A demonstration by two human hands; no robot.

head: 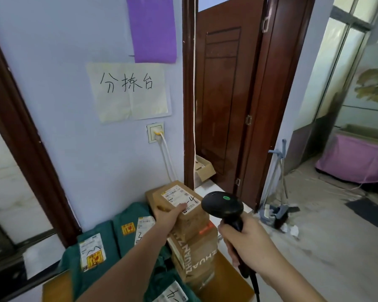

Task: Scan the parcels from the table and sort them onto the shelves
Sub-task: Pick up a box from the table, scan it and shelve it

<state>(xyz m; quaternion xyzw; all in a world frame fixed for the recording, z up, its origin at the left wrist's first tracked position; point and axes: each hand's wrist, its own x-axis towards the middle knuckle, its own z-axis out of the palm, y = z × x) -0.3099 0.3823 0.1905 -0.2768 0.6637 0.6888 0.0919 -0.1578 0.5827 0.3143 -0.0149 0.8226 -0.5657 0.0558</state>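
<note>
- On the desk (227,277) at about 6 o'clock in your view, a stack of brown cardboard parcels stands against the blue wall, with green mailer bags (109,243) just beside it at 8 o'clock.
- Your left hand (168,216) holds the top parcel (179,205): the grip is curled over its near left edge, thumb lying on the white shipping label (180,198), which has "4" handwritten on it.
- Your right hand (247,243) has its grip wrapped round the handle of the black barcode scanner (223,207); the scanner head sits just beside the parcel at its 3 o'clock, a green light showing on top.
- The lower box (194,256) in the stack carries the printed letters "ZHUAN".
- A paper sign (129,90) with handwritten characters hangs on the wall at 11 o'clock, under a purple sheet (152,29).
- A dark wooden door (223,101) stands at 1 o'clock.
</note>
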